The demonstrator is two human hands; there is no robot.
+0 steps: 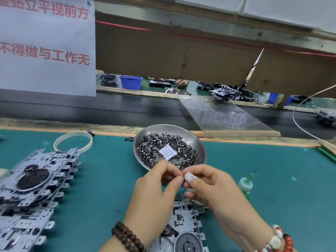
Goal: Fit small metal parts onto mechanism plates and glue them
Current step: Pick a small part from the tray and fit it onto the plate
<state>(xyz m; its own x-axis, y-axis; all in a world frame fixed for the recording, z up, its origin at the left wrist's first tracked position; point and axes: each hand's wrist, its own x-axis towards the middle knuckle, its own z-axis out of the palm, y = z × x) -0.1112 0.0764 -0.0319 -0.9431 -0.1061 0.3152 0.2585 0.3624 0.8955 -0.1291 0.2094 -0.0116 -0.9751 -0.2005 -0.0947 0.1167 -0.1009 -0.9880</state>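
My left hand and my right hand meet fingertip to fingertip in front of a steel dish. Both pinch something tiny that the fingers hide; it looks like one of the small metal parts. White tape wraps my right thumb tip. The dish holds a heap of small dark metal parts and a white packet. Under my hands a mechanism plate with a round black wheel lies flat on the green mat. A green glue bottle stands to the right of my right hand.
A fanned stack of mechanism plates fills the left side, with a white ring behind it. Beyond the wooden edge runs a dark conveyor belt with a clear plastic sheet over it. A white cable loops at the right.
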